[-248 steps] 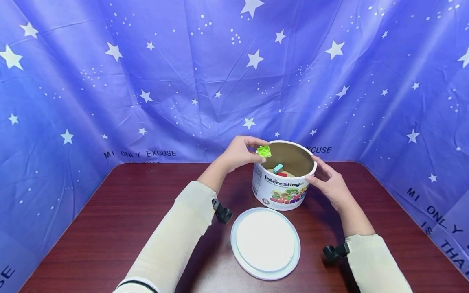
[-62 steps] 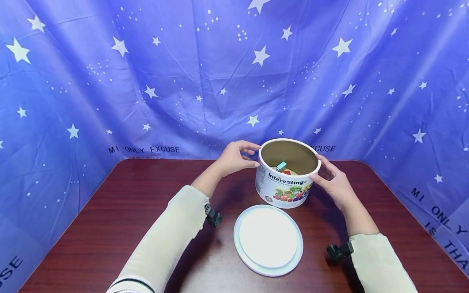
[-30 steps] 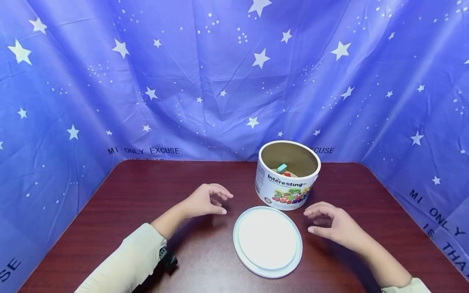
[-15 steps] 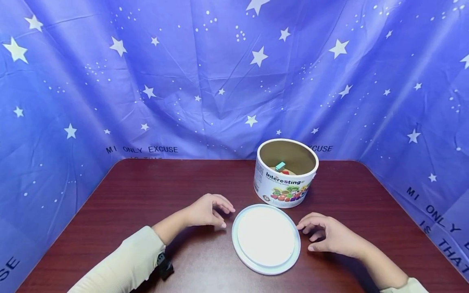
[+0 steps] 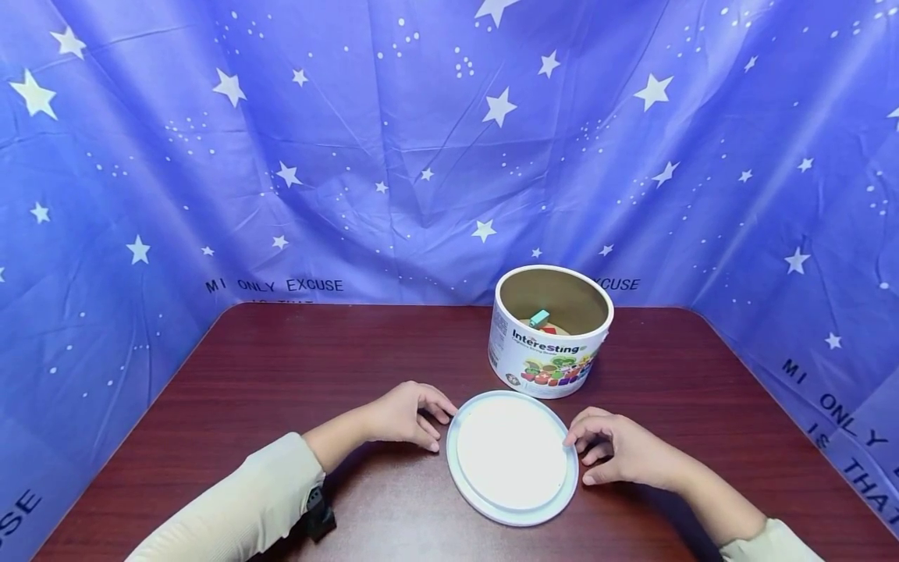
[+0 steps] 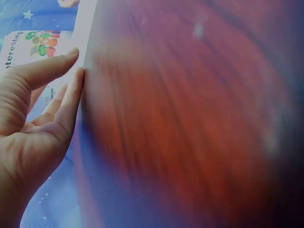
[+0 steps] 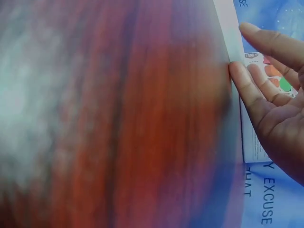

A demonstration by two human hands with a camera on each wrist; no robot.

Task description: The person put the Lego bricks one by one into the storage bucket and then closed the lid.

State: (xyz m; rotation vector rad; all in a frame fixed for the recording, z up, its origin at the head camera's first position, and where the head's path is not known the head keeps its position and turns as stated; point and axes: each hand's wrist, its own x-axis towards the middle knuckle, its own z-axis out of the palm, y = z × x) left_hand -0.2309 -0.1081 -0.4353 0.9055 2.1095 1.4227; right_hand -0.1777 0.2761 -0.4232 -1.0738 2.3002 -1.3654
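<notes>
A round white lid [image 5: 511, 457] lies flat on the dark red table. At its left edge is my left hand [image 5: 403, 414], with index finger close to or touching the rim and thumb a little apart. On the opposite side, the index fingertip of my right hand [image 5: 625, 453] touches the rim; the thumb sits near the table. Behind the lid stands the white bucket [image 5: 544, 363] printed "Interesting", uncovered. A teal piece [image 5: 539, 318] and a red piece [image 5: 548, 331] show inside it. Both wrist views show the fingers fairly straight.
The dark red table [image 5: 281, 351] ends at a blue star-printed cloth [image 5: 379, 156] behind and at the sides. The bucket stands close to the cloth at the back right, just beyond the lid. A black wrist device [image 5: 319, 515] sits under the left sleeve.
Earlier my left hand held a light green piece at the bucket's rim; it is gone from the hand. Both hands then left the bucket and came down to either side of the lid.
</notes>
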